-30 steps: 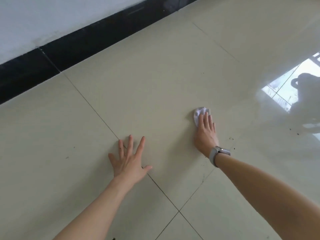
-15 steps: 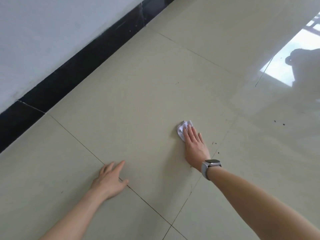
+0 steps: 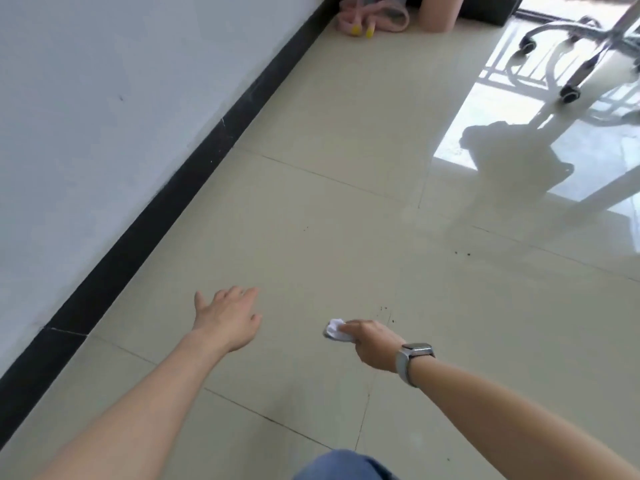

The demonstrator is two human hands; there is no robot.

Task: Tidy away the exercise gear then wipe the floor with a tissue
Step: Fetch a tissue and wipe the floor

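Note:
My right hand point(image 3: 372, 342), with a watch on its wrist, grips a crumpled white tissue point(image 3: 335, 330) just above the beige tiled floor point(image 3: 311, 237). Small dark specks point(image 3: 383, 309) lie on the tile right beyond the tissue. My left hand point(image 3: 227, 315) hovers over the floor to the left, fingers relaxed and spread, holding nothing. Far off by the wall lies pink exercise gear with yellow ends point(image 3: 370, 15).
A white wall with a black skirting board point(image 3: 180, 174) runs along the left. A wheeled chair base point(image 3: 568, 43) stands at the far right, a pink cylinder point(image 3: 438, 12) beside the gear. More dark specks point(image 3: 462, 252) dot the floor. My blue-clad knee point(image 3: 343, 467) shows at the bottom.
The view has lifted, showing the far end of the room. My right hand went from pressing the tissue flat on the tile to gripping it. My left hand has lifted off the floor.

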